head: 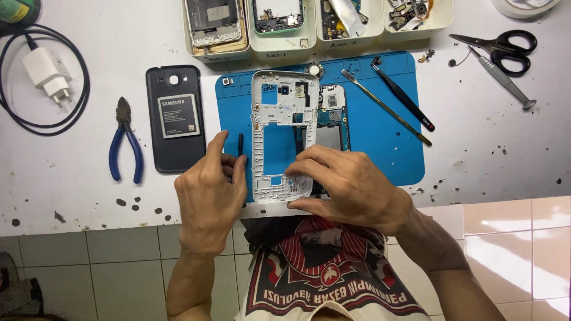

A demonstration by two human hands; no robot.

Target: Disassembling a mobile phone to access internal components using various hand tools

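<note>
Far to your left on the white counter [71, 178] lie a white charger plug [46, 74] ringed by its black cable [83, 89], then blue-handled cutters [124, 142], then a dark phone back cover [175, 119] lying inner side up with a battery [178, 115] resting on it, set off the mat so they stay out of the working area. Your left hand [208, 193] sits at the left edge of the blue mat [386, 119], its grip pinched on a small dark screwdriver [241, 144] that stands nearly upright just beside the frame. The white midframe [279, 137] lies in the middle of the mat, partly over the phone body [331, 119], whose circuit board shows along its right side; the frame appears lifted or shifted off it rather than seated. Your right hand [348, 187] has thumb and fingers pressed on the frame's lower end, pinching it at the near edge, likely because that edge gives a hold clear of the board. Further right on the mat lie a thin metal spudger [386, 107] and black tweezers [404, 95], angled within easy reach. Beyond the mat rest black scissors [502, 47] and a grey-handled tool [505, 80]. Along the far edge, cream trays [285, 38] hold spare phone parts.
</note>
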